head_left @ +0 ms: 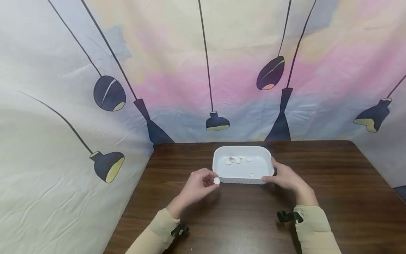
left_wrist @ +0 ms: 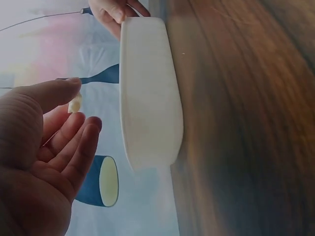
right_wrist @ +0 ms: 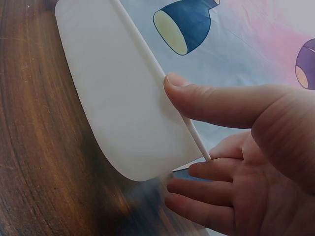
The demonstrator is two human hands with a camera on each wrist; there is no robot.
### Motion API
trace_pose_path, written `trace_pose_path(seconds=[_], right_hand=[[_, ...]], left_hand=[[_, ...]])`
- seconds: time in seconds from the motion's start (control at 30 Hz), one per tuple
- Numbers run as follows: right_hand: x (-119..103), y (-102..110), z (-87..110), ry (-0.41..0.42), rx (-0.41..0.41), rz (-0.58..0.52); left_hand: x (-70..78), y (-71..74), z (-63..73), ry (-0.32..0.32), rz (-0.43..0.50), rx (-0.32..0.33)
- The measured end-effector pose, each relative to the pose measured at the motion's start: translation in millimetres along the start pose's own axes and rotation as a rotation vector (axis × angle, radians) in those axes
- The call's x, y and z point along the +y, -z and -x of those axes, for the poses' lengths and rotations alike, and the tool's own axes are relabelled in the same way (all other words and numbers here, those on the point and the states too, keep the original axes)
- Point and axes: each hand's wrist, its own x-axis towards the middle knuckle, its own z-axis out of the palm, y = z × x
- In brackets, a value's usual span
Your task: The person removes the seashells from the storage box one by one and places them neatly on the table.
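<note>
A white rectangular tray [head_left: 241, 180] with rounded corners and raised walls sits near the back of the brown wooden table. On its floor lie several small, whitish, shell-like pieces [head_left: 238, 160], most of them toward the back left and one by the front wall. My left hand [head_left: 198, 185], at the tray's front left corner, pinches another small white shell-like piece [head_left: 216, 180] between thumb and fingertips. In the left wrist view this piece [left_wrist: 75, 103] looks cream-coloured. My right hand [head_left: 287, 176] grips the tray's front right corner, thumb [right_wrist: 189, 96] on the rim and fingers along the right side.
The wooden table [head_left: 247, 218] reaches back to a hanging cloth [head_left: 177, 70] printed with dark lamps on pastel colours. This cloth also covers the left side. Each beige sleeve has a black strap [head_left: 289, 216] near the wrist.
</note>
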Motion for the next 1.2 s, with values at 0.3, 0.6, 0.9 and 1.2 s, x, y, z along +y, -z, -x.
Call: trace_pose_path(seconds=[0.3,0.6,0.9,1.2], right_hand=[[3,-2,-0.5,0.012,0.006,0.0],[3,-2,-0.7,0.012,0.008,-0.003],[2,-2,-1.0,0.013,0.008,0.001],[3,-2,-1.4,0.001,0.0,-0.007]], left_hand=[[-14.0,-0.7,9.8,0.05,-0.049,-0.125],[-25.8,-1.2,9.8,0.108,-0.078,-0.295],[-35.2,-4.8,8.1,0.116,-0.138,-0.327],[-36.5,-6.3,5.9,0.135,-0.164,-0.343]])
